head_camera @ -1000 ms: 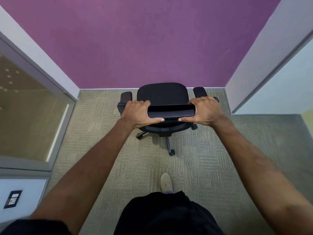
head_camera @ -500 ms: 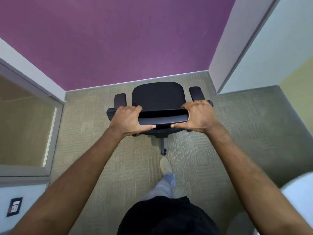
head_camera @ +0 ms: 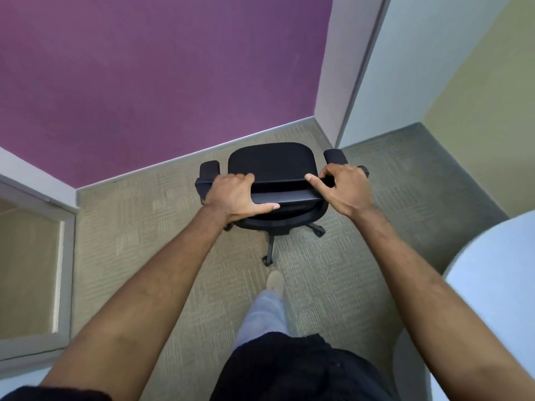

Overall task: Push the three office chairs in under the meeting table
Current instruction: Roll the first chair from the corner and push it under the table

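A black office chair [head_camera: 267, 166] with armrests and castors stands on the carpet in front of me, its back toward me. My left hand [head_camera: 231, 196] grips the left end of the chair's backrest top, thumb along its near edge. My right hand [head_camera: 344, 189] rests on the right end of the backrest with fingers partly lifted and the index finger stretched along the top. The white rounded edge of the meeting table [head_camera: 492, 273] shows at the right. No other chairs are in view.
A purple wall [head_camera: 162, 73] stands close behind the chair. A white wall corner [head_camera: 335, 82] juts in at the upper right, with more carpet beyond it. A glass panel in a grey frame [head_camera: 31, 273] is on the left. My foot [head_camera: 275, 280] steps forward below the chair.
The view has swung left so the table edge now shows at the right. The chair has turned slightly. My right hand has loosened its grip, fingers lifting off the backrest.
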`<state>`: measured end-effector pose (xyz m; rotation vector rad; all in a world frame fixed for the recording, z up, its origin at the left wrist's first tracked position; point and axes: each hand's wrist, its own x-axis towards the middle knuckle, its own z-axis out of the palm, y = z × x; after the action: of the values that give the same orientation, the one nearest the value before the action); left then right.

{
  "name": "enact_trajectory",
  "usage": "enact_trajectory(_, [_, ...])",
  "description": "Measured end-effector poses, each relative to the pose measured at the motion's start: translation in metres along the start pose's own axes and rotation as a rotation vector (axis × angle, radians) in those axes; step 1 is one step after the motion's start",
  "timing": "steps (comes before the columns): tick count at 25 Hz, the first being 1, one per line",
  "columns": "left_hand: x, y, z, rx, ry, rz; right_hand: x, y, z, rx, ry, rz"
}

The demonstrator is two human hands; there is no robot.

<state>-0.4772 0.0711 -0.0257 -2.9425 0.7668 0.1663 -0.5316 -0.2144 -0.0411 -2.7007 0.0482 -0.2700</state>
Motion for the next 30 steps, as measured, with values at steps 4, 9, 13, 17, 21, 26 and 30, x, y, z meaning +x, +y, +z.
enact_trajectory(4, [0.029, 0.010, -0.003, 0.003, -0.001, 0.091, -0.004, 0.015, 0.001, -0.036, 0.104, 0.110])
enact_trajectory(9, [0.075, -0.003, -0.002, 0.022, 0.025, 0.261, -0.007, 0.010, 0.008, -0.142, 0.176, 0.305])
enact_trajectory(13, [0.121, -0.013, -0.006, 0.048, 0.038, 0.425, -0.006, 0.007, 0.015, -0.172, 0.222, 0.417])
enact_trajectory(17, [0.163, -0.005, -0.015, 0.080, 0.045, 0.572, -0.002, 0.007, 0.012, -0.217, 0.267, 0.516])
enact_trajectory(21, [0.207, 0.014, -0.025, 0.087, 0.071, 0.684, 0.006, 0.018, 0.003, -0.309, 0.272, 0.571])
enact_trajectory(26, [0.270, 0.051, -0.034, 0.084, 0.098, 0.803, 0.019, 0.051, -0.012, -0.361, 0.210, 0.616])
enact_trajectory(30, [0.332, 0.089, -0.043, 0.078, 0.111, 0.890, 0.043, 0.090, -0.032, -0.319, 0.128, 0.605])
